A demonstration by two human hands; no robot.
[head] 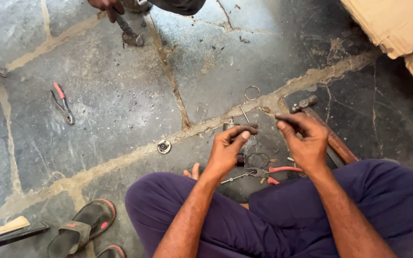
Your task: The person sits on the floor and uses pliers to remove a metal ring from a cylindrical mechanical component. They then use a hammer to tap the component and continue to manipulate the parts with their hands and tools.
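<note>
Person sits cross-legged on a cracked stone floor (120, 95), both hands raised over the lap. Left hand (228, 145): thumb and forefinger pinched together at the tips, other fingers curled in; whatever it pinches is too small and dark to name. Just beyond the fingertips a short metal cylinder (230, 125) stands on the floor, close to the hand but I can't tell if it touches. Right hand (304, 138): fingers bunched together, clamped on a thin dark rod-like piece (283, 118) that pokes out left toward the other hand. The two hands are near each other, not touching.

Near side, between the hands and the legs: red-handled pliers (273, 172), a dark ring (258, 159) and small bits lie loose. A wooden-handled hammer (328, 134) lies to the right behind the right hand. Far of the hands, a thin wire ring (252, 92) on the floor. Left of centre, a small round flanged part (164, 146) sits alone on the mortar seam; further left, a second pair of pliers (63, 102).

Judging by this, work looks mid-way: parts are spread out apart, nothing visibly joined yet, the small pieces in the fingers not brought together.

Far edge: another person's hand (107, 6) grips a tool (129, 32). Sandals (84, 227) near left, cardboard (397, 28) far right.
</note>
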